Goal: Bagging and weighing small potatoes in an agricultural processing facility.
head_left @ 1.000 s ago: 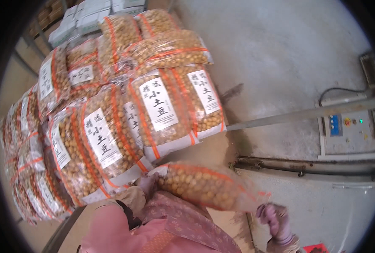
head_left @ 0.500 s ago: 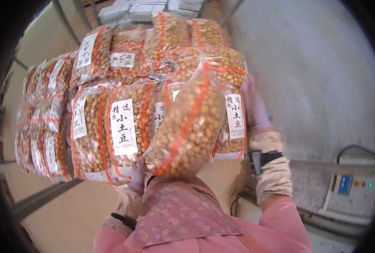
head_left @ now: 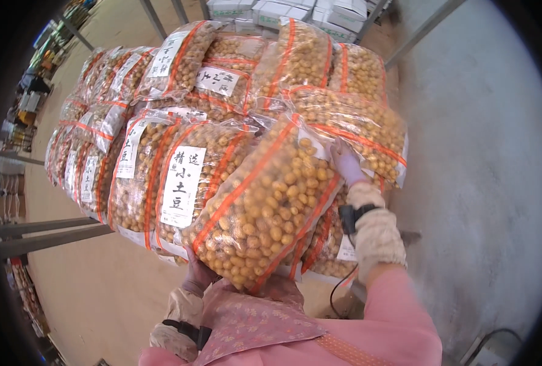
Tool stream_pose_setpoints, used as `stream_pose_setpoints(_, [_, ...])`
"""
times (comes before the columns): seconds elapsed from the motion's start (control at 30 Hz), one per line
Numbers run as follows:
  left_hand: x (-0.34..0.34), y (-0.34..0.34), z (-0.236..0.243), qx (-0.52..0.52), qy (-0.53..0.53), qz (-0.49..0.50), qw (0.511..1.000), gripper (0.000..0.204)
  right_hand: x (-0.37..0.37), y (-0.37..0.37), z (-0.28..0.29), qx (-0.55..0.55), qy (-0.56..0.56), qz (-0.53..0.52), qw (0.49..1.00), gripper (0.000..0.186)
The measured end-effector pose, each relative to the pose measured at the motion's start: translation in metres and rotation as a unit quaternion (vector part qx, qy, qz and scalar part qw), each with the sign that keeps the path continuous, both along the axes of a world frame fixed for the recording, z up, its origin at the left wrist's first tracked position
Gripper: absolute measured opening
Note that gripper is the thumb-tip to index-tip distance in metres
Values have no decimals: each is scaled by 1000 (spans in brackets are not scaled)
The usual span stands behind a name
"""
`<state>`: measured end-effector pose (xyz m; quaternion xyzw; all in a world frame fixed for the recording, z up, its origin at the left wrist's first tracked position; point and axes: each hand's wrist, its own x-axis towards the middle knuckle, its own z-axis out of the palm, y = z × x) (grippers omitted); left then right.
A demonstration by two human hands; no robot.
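A clear plastic bag of small potatoes with orange stripes leans slantwise on the front of a stack of similar bags, its lower end against my apron. My left hand, in a pale glove, is closed under its lower left corner, the fingers partly hidden by the bag. My right hand, gloved too, grips its upper right corner. Just behind that hand another potato bag lies crosswise. To the left, a bag with a white label stands upright in the front row.
More potato bags fill the stack's left side. Grey metal bars stick out at left, and a post rises at the back right. White cartons are piled behind. A pale wall runs along the right; a dark cable hangs below.
My right hand has moved from the stack's right side onto the bag's upper right corner. The bag has turned its broad face up. The view has shifted, showing more at the left.
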<state>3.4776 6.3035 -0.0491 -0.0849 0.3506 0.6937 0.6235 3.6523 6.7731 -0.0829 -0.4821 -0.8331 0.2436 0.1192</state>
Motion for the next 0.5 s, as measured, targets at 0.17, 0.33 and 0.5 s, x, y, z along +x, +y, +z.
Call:
stream_pose_setpoints(0.17, [29,-2,-33,-32,-52,68,996,102,-28,73,-95,-148,-168,125,967,67])
stream_pose_setpoints(0.33, [34,2,-44,-6,-109,141,984,102,-38,81,-92,-182,-103,149,967,52])
stream_pose_setpoints(0.5, [28,-12,-71,-34,-62,286,956,76,-35,36,-44,30,-122,203,971,31])
